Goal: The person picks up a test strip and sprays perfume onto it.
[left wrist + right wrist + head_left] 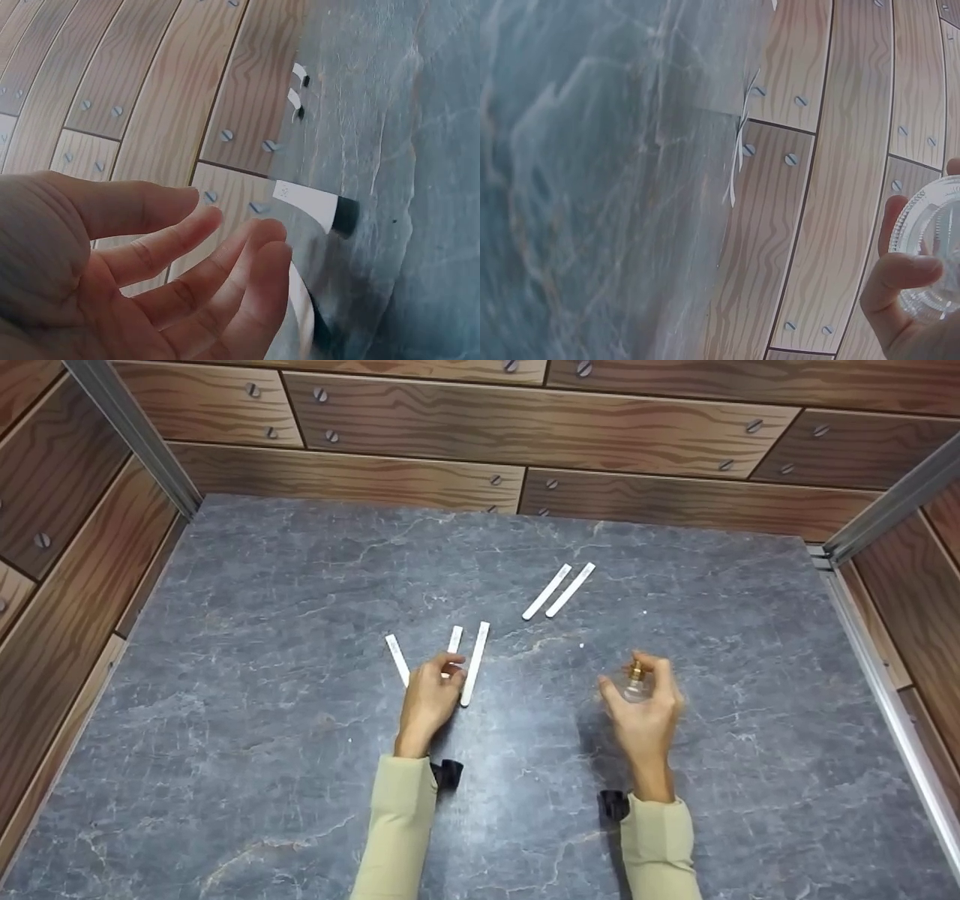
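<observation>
Grey marble-veined tabletop [262,780] underneath, glossy between two pale sleeves [401,817], with a black wrist mount [448,775] at each cuff.

Just beyond the right cuff, right hand [646,712] apparently raised off the surface, thumb and fingers curled round a small glass bottle [635,681] with a gold top [637,670]. What looks like a round, ribbed base on show in the right wrist view; probably held so for a steady grip on the smooth body, top near the fingertips.

Off to the left, left hand [431,694] low among three white strips, fingers loosely bent, thumb well apart from them, nothing visible in the grasp. Cannot tell whether actually touching a strip. Lower ends of the left strip [398,661] and middle strip [455,639] hidden by that hand; right strip [475,664] in full view just beside the fingertips. Likely fanned apart to keep one from covering another.

Farther back, two more strips [547,592] side by side, slanted and slightly apart, perhaps set there out of the hands' way. White specks [581,645] nearby.

Behind everything, wood-patterned panels [420,420] with screw heads, plus a metal post [131,435] at each far corner.
</observation>
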Motion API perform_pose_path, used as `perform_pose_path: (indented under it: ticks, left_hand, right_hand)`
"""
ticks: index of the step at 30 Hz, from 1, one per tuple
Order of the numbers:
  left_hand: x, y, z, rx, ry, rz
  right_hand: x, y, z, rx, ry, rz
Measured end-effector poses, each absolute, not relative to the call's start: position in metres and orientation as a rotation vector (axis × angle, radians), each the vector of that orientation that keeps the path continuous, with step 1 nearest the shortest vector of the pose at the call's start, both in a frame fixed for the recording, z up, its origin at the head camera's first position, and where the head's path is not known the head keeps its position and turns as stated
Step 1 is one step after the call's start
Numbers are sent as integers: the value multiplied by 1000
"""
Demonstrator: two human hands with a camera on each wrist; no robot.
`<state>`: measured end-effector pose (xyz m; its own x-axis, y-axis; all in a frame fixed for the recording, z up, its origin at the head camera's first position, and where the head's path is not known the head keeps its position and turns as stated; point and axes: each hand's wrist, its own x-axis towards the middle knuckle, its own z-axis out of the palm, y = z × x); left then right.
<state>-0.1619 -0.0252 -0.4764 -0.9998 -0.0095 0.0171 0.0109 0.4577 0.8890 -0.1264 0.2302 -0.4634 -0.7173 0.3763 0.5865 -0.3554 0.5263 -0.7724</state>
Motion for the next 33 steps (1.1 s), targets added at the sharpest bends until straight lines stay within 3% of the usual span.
perform_pose_path:
  ticks: [33]
  left_hand:
    - [-162, -14, -484, 113, -2825, -1487]
  right_hand:
    - [-128, 230, -464, -23, -2030, 1226]
